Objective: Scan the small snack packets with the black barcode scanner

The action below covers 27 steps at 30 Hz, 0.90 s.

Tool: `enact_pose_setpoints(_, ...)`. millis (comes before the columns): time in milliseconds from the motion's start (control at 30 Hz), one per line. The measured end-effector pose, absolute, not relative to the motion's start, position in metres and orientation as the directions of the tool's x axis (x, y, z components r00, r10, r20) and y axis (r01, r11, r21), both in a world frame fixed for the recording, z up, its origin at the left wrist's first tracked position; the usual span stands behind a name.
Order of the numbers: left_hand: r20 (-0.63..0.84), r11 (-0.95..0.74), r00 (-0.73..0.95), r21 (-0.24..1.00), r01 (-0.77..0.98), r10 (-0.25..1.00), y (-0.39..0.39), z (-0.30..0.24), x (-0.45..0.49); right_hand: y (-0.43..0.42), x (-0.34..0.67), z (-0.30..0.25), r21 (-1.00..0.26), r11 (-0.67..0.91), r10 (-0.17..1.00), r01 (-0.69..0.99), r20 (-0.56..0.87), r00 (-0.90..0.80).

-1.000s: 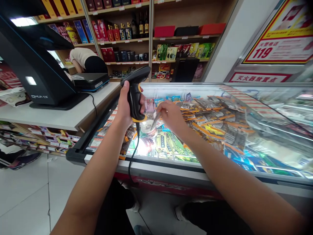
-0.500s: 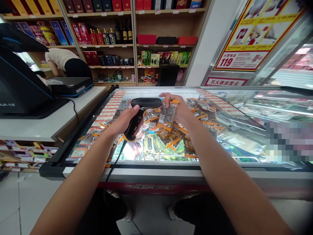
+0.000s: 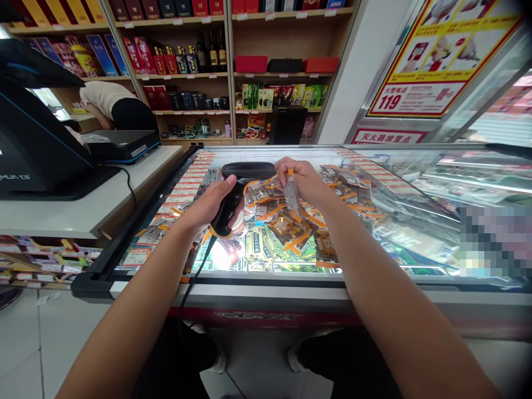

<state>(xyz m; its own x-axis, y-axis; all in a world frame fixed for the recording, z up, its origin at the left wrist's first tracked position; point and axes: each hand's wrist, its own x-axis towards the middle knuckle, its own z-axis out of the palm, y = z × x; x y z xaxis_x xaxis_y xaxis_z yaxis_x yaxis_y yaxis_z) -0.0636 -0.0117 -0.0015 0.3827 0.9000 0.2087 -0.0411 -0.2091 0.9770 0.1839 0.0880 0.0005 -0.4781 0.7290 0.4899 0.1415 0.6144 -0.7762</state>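
My left hand is wrapped round the grip of a black barcode scanner, whose cable hangs down over the freezer's front edge. Just right of the scanner's head, my right hand pinches a small clear-and-orange snack packet by its top. The packet is turned nearly edge-on to me. Below both hands, several similar brown packets with orange edges lie in a loose pile on the glass top. More of these packets are spread to the right, partly behind my right forearm.
Beneath me is a glass-topped chest freezer with goods inside. On the left, a counter carries a black weighing scale and a dark terminal. A person bends over behind it. Stocked shelves stand at the back.
My right hand has turned the packet from showing its printed back to nearly edge-on, moving it slightly right. The scanner stays in my left hand at about the same place.
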Motion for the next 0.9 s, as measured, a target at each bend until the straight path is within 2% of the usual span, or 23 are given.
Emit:
enact_pose_setpoints(67, 0.209, -0.180, 0.282, 0.976, -0.124, 0.936, -0.011, 0.004, -0.063, 0.091, 0.192, 0.001, -0.605, 0.703, 0.690, 0.373, 0.454, -0.564)
enact_pose_setpoints(133, 0.216, -0.178, 0.172, 0.961, -0.210, 0.961, -0.009, 0.009, -0.064, 0.092, 0.196, -0.001, -0.447, 0.736, 0.669, 0.508, 0.369, -0.645)
enact_pose_setpoints(200, 0.232, -0.202, 0.064, 0.932, -0.301, 0.971, -0.009, 0.015, -0.068, 0.089, 0.192, -0.003, -0.334, 0.759, 0.651, 0.559, 0.361, -0.668)
enact_pose_setpoints(267, 0.259, -0.248, -0.023, 0.890, -0.383, 0.966, -0.008, 0.020, -0.073, 0.081, 0.179, -0.007, -0.265, 0.785, 0.617, 0.560, 0.426, -0.662)
enact_pose_setpoints(333, 0.301, -0.308, -0.087, 0.843, -0.440, 0.949, -0.008, 0.023, -0.078, 0.068, 0.158, -0.011, -0.281, 0.817, 0.575, 0.504, 0.455, -0.680)
enact_pose_setpoints(433, 0.344, -0.376, -0.158, 0.789, -0.486, 0.926, -0.006, 0.025, -0.084, 0.040, 0.118, -0.024, -0.375, 0.859, 0.486, 0.350, 0.377, -0.788)
enact_pose_setpoints(467, 0.343, -0.384, -0.177, 0.777, -0.499, 0.923, -0.005, 0.026, -0.086, 0.030, 0.105, -0.030, -0.368, 0.869, 0.461, 0.331, 0.360, -0.811)
enact_pose_setpoints(600, 0.296, -0.360, -0.205, 0.782, -0.508, 0.933, -0.004, 0.025, -0.087, 0.000, 0.065, -0.052, -0.150, 0.926, 0.376, 0.346, 0.305, -0.875)
enact_pose_setpoints(667, 0.275, -0.343, -0.206, 0.800, -0.492, 0.939, -0.005, 0.026, -0.085, -0.003, 0.057, -0.060, -0.085, 0.939, 0.341, 0.333, 0.353, -0.872)
enact_pose_setpoints(733, 0.271, -0.339, -0.207, 0.808, -0.482, 0.940, -0.006, 0.026, -0.084, 0.003, 0.056, -0.063, -0.089, 0.949, 0.310, 0.301, 0.430, -0.848)
enact_pose_setpoints(833, 0.273, -0.338, -0.202, 0.810, -0.478, 0.940, -0.007, 0.027, -0.083, 0.018, 0.066, -0.057, -0.184, 0.949, 0.315, 0.256, 0.537, -0.783)
enact_pose_setpoints(900, 0.279, -0.339, -0.194, 0.812, -0.475, 0.940, -0.006, 0.027, -0.084, 0.028, 0.077, -0.047, -0.260, 0.933, 0.359, 0.250, 0.606, -0.709)
